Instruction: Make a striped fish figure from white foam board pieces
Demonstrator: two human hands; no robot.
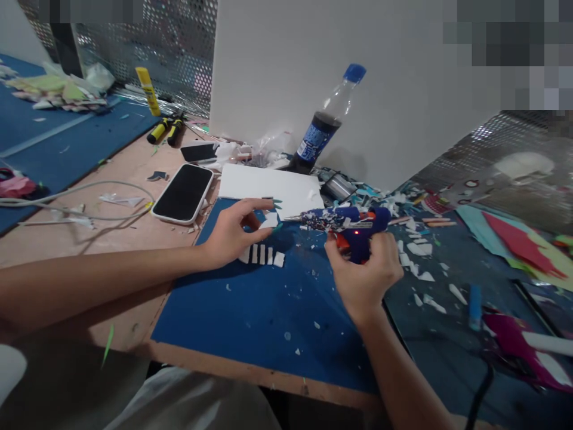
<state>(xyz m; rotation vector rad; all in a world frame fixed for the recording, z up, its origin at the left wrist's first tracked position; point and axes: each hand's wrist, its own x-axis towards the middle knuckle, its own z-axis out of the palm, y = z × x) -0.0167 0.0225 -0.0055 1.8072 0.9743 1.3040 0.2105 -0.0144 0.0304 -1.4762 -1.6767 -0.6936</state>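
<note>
My right hand (364,272) is wrapped round the handle of a blue hot glue gun (353,221), whose small red light is lit. Its nozzle points left, close to a small white piece (270,221) that my left hand (237,230) pinches between thumb and fingers. I cannot tell whether nozzle and piece touch. Below my left hand, several small white strips (262,254) lie in a row on the blue cutting mat (259,316). Behind the hands lies a white sheet (268,182).
A dark-drink bottle (317,134) stands at the back before a white panel (358,42). Left are a phone (183,192), a cable (111,185), yellow-handled pliers (165,129) and a yellow glue stick (147,91). White scraps (421,248) and coloured sheets (519,242) lie right.
</note>
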